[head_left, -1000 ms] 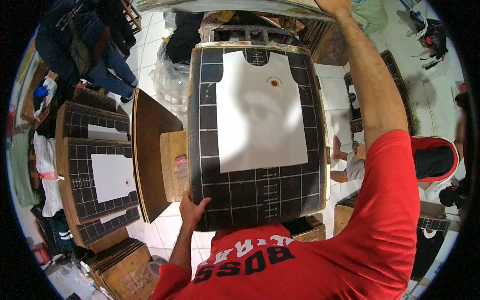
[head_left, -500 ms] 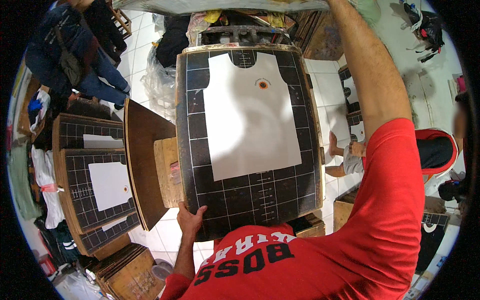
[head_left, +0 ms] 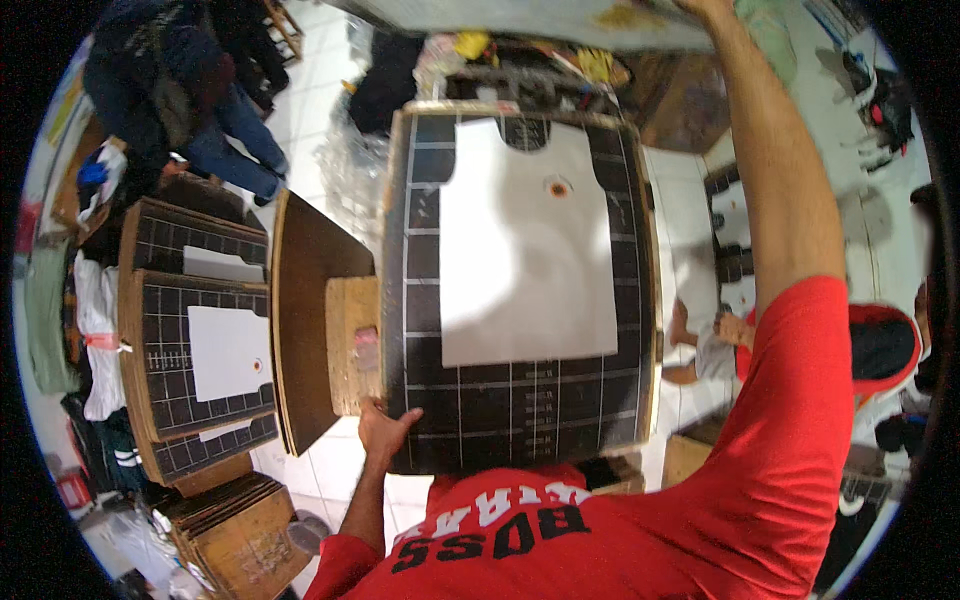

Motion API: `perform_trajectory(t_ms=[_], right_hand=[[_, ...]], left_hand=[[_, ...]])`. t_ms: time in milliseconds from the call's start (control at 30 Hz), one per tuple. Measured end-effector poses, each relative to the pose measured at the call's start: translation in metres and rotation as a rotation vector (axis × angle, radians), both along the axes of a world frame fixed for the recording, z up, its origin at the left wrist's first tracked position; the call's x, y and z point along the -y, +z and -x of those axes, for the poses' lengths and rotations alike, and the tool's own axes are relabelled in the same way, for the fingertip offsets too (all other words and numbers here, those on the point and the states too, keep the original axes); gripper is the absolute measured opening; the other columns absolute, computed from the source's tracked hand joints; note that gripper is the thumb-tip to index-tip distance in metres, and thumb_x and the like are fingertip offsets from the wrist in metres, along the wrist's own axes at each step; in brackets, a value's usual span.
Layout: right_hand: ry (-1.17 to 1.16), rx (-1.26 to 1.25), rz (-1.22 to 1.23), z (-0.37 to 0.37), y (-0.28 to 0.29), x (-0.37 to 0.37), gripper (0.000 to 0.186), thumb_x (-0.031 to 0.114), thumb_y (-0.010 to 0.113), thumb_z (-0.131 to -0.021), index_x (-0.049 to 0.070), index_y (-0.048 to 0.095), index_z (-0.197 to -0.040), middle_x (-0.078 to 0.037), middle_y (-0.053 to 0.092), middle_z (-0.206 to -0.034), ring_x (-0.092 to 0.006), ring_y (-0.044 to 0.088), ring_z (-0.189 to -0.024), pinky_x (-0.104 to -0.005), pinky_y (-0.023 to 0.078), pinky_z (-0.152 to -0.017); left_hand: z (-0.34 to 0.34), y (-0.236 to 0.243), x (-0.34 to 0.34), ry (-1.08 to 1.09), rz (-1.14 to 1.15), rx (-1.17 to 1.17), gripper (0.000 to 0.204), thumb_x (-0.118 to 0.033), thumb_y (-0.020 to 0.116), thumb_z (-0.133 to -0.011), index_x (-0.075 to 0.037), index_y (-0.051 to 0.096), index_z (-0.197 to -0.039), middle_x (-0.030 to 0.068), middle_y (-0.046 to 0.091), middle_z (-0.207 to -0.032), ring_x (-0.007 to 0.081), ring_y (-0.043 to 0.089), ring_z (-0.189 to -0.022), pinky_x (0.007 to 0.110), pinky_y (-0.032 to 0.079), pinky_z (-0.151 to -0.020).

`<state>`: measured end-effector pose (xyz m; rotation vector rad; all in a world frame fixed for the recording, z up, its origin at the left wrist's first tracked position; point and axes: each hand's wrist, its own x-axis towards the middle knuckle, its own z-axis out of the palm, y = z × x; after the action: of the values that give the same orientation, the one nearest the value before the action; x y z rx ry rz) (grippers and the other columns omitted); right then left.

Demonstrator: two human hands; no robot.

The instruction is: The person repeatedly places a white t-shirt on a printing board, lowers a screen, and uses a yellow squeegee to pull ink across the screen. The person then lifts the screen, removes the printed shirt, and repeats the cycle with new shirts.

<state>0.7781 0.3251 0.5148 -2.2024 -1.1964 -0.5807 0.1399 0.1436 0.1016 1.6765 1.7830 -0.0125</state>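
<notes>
A black board (head_left: 460,405) with a white grid lies in front of me. On it rests a white sleeveless shirt panel (head_left: 530,320) with a small round orange-and-dark print (head_left: 558,189) at the chest, partly in shadow. At the board's near left edge, my left hand (head_left: 388,430) is closed on the rim, thumb on top and other fingers mostly hidden. My right arm reaches up to a raised, pale printing screen (head_left: 520,25) at the far end. There my right hand (head_left: 706,6) grips the screen's corner, partly cut off by the picture's edge.
Left of the board stand a tilted brown panel (head_left: 310,320), a wooden block (head_left: 352,300) and stacked gridded boards (head_left: 165,330) with white pieces. Other people stand at the far left (head_left: 185,95) and sit at the right (head_left: 880,340). Plastic bags (head_left: 350,160) lie beyond.
The whole view has shifted, so the board and shirt panel appear farther right. More of the raised screen shows at the top. My left hand remains on the board's edge.
</notes>
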Motion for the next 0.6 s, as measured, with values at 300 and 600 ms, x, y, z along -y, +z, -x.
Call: perform_trajectory(t_ms=[300, 600], right_hand=[[-0.095, 0.011, 0.112, 0.011, -0.026, 0.014, 0.071, 0.071, 0.064, -0.082, 0.020, 0.072, -0.131, -0.016, 0.072, -0.127, -0.0336, 0.069, -0.117, -0.0473, 0.053, -0.101], [0.198, -0.006, -0.224, 0.085, -0.188, 0.108, 0.037, 0.048, 0.076, -0.085, 0.011, 0.069, -0.088, -0.012, 0.064, -0.085, -0.0347, 0.068, -0.085, -0.0491, 0.054, -0.074]], left_hand=[[-0.006, -0.021, -0.015, -0.209, -0.149, -0.146, 0.101, -0.061, 0.094, -0.058, 0.001, 0.053, -0.125, 0.0225, 0.061, -0.118, 0.0393, 0.061, -0.114, 0.048, 0.051, -0.095], [-0.178, 0.133, -0.218, 0.212, 0.036, 1.548, 0.083, -0.054, 0.071, -0.093, -0.006, 0.041, -0.152, 0.0171, 0.055, -0.138, 0.0309, 0.055, -0.124, 0.046, 0.047, -0.103]])
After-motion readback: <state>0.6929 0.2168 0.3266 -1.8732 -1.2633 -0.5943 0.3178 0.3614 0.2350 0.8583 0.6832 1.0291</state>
